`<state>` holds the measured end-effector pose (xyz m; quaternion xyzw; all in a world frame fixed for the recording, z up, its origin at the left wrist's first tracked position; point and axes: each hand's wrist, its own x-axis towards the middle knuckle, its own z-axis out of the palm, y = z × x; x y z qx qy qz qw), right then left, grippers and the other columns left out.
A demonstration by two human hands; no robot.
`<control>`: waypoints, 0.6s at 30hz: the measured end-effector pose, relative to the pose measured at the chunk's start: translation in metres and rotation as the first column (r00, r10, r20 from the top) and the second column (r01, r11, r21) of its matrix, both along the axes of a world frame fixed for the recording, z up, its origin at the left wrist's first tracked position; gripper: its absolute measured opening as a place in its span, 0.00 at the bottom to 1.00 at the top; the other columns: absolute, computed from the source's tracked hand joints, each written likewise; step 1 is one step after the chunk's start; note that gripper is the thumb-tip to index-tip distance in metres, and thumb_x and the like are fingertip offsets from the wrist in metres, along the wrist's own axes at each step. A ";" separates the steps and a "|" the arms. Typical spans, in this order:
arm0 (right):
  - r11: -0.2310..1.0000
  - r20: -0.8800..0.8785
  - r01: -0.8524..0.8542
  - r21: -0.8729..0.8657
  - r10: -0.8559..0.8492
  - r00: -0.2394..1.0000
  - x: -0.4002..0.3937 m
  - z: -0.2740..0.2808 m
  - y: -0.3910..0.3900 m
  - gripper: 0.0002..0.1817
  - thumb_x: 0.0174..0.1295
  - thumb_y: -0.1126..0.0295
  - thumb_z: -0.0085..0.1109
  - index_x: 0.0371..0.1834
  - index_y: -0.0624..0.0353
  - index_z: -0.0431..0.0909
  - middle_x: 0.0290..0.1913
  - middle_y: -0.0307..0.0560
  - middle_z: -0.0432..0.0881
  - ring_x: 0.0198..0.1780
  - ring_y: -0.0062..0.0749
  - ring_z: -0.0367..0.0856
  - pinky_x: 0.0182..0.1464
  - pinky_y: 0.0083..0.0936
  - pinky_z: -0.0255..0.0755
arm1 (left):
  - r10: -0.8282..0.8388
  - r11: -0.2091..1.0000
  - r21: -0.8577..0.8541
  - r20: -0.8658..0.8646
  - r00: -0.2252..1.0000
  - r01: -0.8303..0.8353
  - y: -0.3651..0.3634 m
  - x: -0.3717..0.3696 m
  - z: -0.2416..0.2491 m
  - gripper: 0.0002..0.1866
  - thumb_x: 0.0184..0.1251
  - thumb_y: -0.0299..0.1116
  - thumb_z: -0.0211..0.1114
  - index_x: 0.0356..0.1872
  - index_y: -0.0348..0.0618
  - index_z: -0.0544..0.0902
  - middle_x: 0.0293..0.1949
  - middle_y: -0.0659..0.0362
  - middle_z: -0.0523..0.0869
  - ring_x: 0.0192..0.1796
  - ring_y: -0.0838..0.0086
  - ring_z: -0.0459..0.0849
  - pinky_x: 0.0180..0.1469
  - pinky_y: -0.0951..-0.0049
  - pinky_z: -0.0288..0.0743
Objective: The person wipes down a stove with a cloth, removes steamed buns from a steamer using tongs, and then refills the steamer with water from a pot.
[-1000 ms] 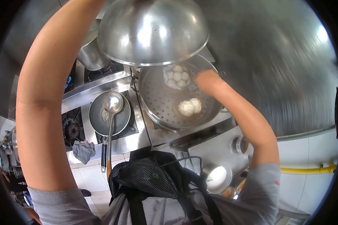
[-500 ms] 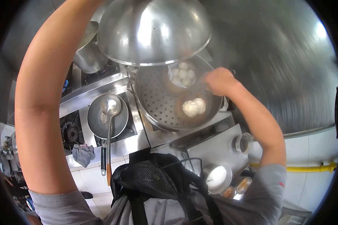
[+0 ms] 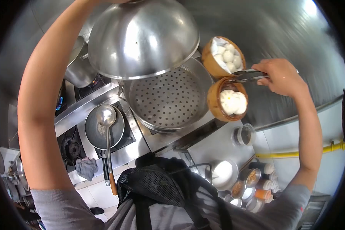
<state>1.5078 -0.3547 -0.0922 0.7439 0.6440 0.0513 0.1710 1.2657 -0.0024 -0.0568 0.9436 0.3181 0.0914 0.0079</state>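
Observation:
My right hand [image 3: 281, 76] is closed round a pair of metal tongs [image 3: 249, 75]. The tongs' jaws pinch the adjoining rims of two small bamboo steamer baskets, which hang beside the pan. Small round white dumplings [image 3: 228, 56] on white paper fill the upper basket [image 3: 211, 63]; pleated white buns [image 3: 234, 102] lie in the lower basket [image 3: 215, 107]. At the top edge my left hand [image 3: 117, 1] is mostly cut off, its fingers on top of a large domed steel lid [image 3: 142, 42]. That lid is raised over the back of a wide perforated steamer pan [image 3: 168, 97].
Left of the steamer, a frying pan [image 3: 91, 130] with a ladle [image 3: 106, 116] in it sits on the stove. A tall pot [image 3: 80, 71] stands behind, near a blue flame. A grey cloth [image 3: 86, 168] hangs at the front edge. Bowls of ingredients [image 3: 253, 177] stand lower right.
Both baskets have come out of the steamer pan to the right, carried by the tongs in my right hand. The lid appears slightly further left and lower in view. The steam has thinned.

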 end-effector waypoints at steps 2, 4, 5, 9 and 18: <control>0.998 0.010 0.055 0.019 -0.055 0.998 0.005 0.011 -0.029 0.21 0.53 0.70 0.74 0.53 0.55 0.85 0.40 0.46 0.85 0.43 0.47 0.83 0.46 0.43 0.75 | -0.094 0.996 -0.003 0.005 0.996 0.094 -0.018 0.004 -0.005 0.26 0.69 0.53 0.67 0.36 0.33 0.87 0.31 0.46 0.89 0.36 0.57 0.86 0.42 0.57 0.76; 0.993 0.023 0.114 0.041 -0.115 0.993 0.001 0.021 -0.055 0.21 0.52 0.71 0.74 0.52 0.56 0.85 0.39 0.46 0.86 0.43 0.47 0.83 0.46 0.43 0.74 | -0.164 0.986 0.002 -0.053 0.985 0.165 -0.025 0.017 -0.024 0.25 0.69 0.51 0.68 0.36 0.32 0.87 0.32 0.45 0.89 0.36 0.57 0.87 0.42 0.56 0.76; 0.979 0.030 0.202 0.015 -0.203 0.979 -0.002 0.026 -0.065 0.20 0.53 0.70 0.74 0.52 0.55 0.86 0.40 0.47 0.86 0.44 0.47 0.83 0.47 0.43 0.75 | -0.215 0.977 -0.005 -0.086 0.973 0.215 -0.028 0.023 -0.035 0.24 0.70 0.50 0.65 0.36 0.31 0.86 0.37 0.42 0.89 0.41 0.54 0.88 0.46 0.54 0.78; 0.952 0.052 0.305 0.021 -0.306 0.951 -0.001 0.027 -0.120 0.20 0.52 0.71 0.74 0.51 0.54 0.87 0.39 0.47 0.87 0.45 0.47 0.84 0.47 0.43 0.75 | -0.421 0.906 0.033 -0.003 0.907 0.421 -0.029 0.055 -0.099 0.23 0.68 0.47 0.70 0.44 0.31 0.81 0.40 0.45 0.85 0.45 0.53 0.85 0.47 0.58 0.77; 0.944 0.037 0.331 0.000 -0.331 0.943 -0.011 0.031 -0.160 0.20 0.51 0.71 0.74 0.50 0.56 0.86 0.37 0.47 0.86 0.42 0.48 0.84 0.45 0.44 0.74 | -0.458 0.884 -0.140 -0.078 0.885 0.445 -0.058 0.064 -0.160 0.24 0.69 0.47 0.68 0.50 0.32 0.80 0.53 0.43 0.82 0.56 0.49 0.82 0.57 0.55 0.76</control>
